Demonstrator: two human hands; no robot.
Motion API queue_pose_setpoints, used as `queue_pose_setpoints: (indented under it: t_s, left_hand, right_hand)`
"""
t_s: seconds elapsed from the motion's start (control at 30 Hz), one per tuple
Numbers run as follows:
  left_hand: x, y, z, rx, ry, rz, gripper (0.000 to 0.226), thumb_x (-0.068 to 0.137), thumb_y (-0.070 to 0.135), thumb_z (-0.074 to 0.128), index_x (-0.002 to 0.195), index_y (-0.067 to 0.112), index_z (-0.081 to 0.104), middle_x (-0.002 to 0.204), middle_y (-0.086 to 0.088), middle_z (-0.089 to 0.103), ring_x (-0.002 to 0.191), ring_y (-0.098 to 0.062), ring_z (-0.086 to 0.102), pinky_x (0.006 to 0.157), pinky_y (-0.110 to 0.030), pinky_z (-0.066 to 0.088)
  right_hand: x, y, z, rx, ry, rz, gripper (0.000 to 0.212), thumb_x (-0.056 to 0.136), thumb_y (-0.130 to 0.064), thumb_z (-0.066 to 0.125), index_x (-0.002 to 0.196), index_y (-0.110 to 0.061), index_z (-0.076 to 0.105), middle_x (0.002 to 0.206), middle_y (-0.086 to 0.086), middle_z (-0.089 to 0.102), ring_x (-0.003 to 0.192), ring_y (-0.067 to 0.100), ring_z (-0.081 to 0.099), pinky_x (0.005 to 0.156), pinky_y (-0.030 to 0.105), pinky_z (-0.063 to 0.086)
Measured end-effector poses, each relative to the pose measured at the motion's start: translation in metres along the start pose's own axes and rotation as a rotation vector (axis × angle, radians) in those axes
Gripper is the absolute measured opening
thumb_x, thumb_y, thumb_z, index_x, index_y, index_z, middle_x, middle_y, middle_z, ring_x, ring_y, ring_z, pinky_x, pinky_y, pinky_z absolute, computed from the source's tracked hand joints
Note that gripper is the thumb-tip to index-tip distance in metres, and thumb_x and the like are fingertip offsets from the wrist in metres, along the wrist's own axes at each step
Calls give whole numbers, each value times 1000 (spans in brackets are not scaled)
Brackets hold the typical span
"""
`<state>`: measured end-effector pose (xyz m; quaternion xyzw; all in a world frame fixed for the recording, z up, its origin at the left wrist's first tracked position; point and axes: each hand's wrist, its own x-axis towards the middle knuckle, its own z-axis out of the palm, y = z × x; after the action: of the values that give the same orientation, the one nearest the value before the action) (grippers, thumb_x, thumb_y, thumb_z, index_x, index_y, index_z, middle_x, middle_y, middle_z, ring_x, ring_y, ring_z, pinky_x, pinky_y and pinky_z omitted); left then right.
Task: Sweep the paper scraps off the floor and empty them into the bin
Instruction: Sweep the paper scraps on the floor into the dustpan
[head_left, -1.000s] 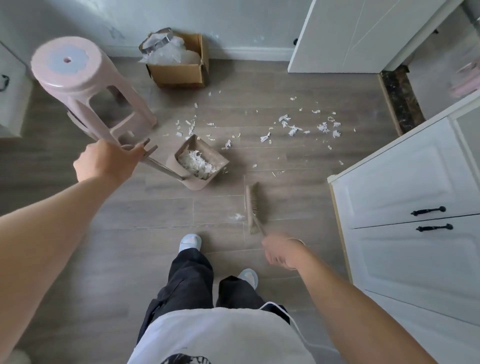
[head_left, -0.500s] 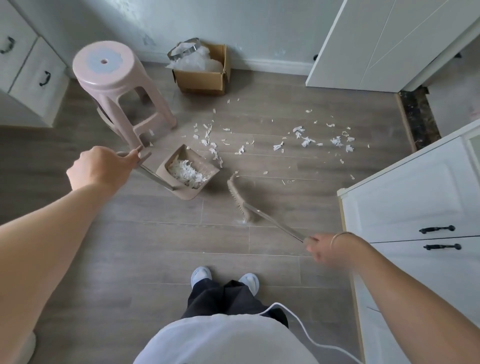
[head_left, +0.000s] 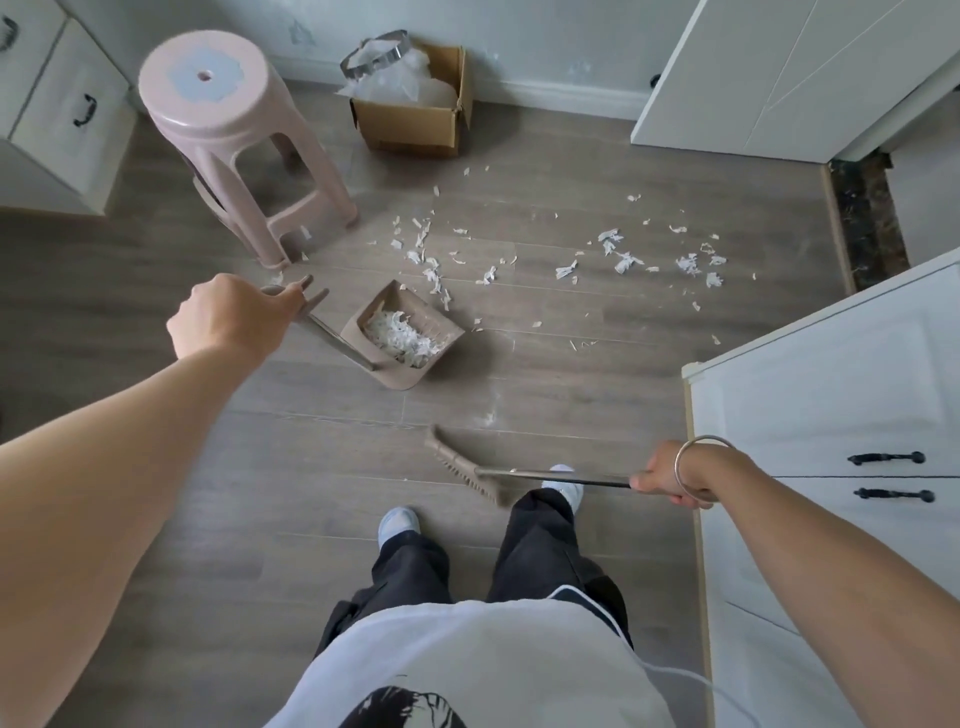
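My left hand (head_left: 228, 317) grips the top of the long handle of a beige dustpan (head_left: 447, 332) that stands on the wood floor and holds a heap of white paper scraps. My right hand (head_left: 670, 480) grips the metal handle of a beige broom (head_left: 457, 465), whose head lies near my feet. More paper scraps (head_left: 621, 262) are scattered over the floor beyond the dustpan, from the stool across to the right. A cardboard box (head_left: 415, 127) lined with a clear plastic bag stands against the back wall.
A pink plastic stool (head_left: 228, 140) stands left of the scraps, close to my left hand. White drawer cabinets stand at the right (head_left: 831, 415) and far left (head_left: 52, 109). A white door (head_left: 769, 78) is at the back right, with a dark threshold strip (head_left: 867, 228).
The broom head has swung back from beside the dustpan toward my feet, and my right hand moved right. My left hand keeps its hold on the dustpan handle. The view shifted.
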<state>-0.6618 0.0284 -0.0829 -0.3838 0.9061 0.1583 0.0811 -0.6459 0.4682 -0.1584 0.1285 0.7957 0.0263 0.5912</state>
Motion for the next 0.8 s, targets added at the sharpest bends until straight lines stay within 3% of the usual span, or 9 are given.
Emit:
queue_pose_setpoints:
  t_s: [0.13,0.3,0.4,0.53,0.63,0.67,0.73,0.77,0.8]
  left_hand:
    - [-12,30,17,-19,16,-60,59,81,66,57,95,11,76,93,-18,68,91,-40,63,82,-39,47]
    - [-33,80,46,-51,44,-168,56,81,65,57,88,12,76,83,-16,66,83,-38,62,78,-38,47]
    - [-44,100,53,-18,56,-188,63,81,67,55,79,6,72,77,-15,65,76,-36,59,71,-35,43]
    - [-54,116,55,-21,104,-251,64,81,67,55,78,5,71,79,-17,65,76,-36,58,73,-37,44]
    - [-57,123,53,-17,121,-290,65,82,67,55,81,4,72,77,-17,65,74,-35,58,75,-38,47]
    - [-58,124,53,-9,119,-296,65,82,67,54,80,5,73,75,-16,64,72,-35,58,73,-37,47]
    - [-61,125,50,7,118,-301,63,82,66,55,81,6,74,70,-14,61,69,-34,56,70,-36,45]
    - [-62,125,48,13,120,-307,61,82,65,56,82,7,74,68,-12,59,68,-33,55,70,-35,44]
    - [-63,125,46,15,124,-312,60,82,64,56,85,8,75,68,-12,58,68,-33,54,70,-35,43]
  right_hand:
    - [22,14,-42,-93,-6,-6,30,86,-40,52,78,-11,49,58,6,46,41,18,36,49,21,33]
    - [55,41,-110,-249,59,-33,38,94,-42,42,82,-7,51,58,7,47,51,20,41,50,25,31]
    - [59,56,-145,-339,169,-39,47,97,-42,37,63,-10,42,60,5,42,49,18,37,50,24,29]
    - [74,69,-185,-292,199,-25,49,99,-43,35,64,-9,38,60,6,42,51,18,36,51,25,30]
    - [83,74,-198,-266,225,-29,49,100,-40,34,64,-8,40,42,10,51,51,19,41,58,26,36]
    - [82,74,-201,-243,235,-36,44,101,-35,33,68,-8,43,48,14,56,54,19,42,62,26,38]
    - [84,73,-208,-143,260,-49,22,103,-21,32,102,-14,52,92,19,63,61,19,43,64,27,38]
    - [85,73,-211,-111,279,-46,28,102,-19,34,124,-15,50,97,18,60,59,19,42,58,26,37]
    - [86,75,-215,-99,270,-43,36,101,-22,37,133,-10,47,86,17,59,55,19,43,53,25,35]
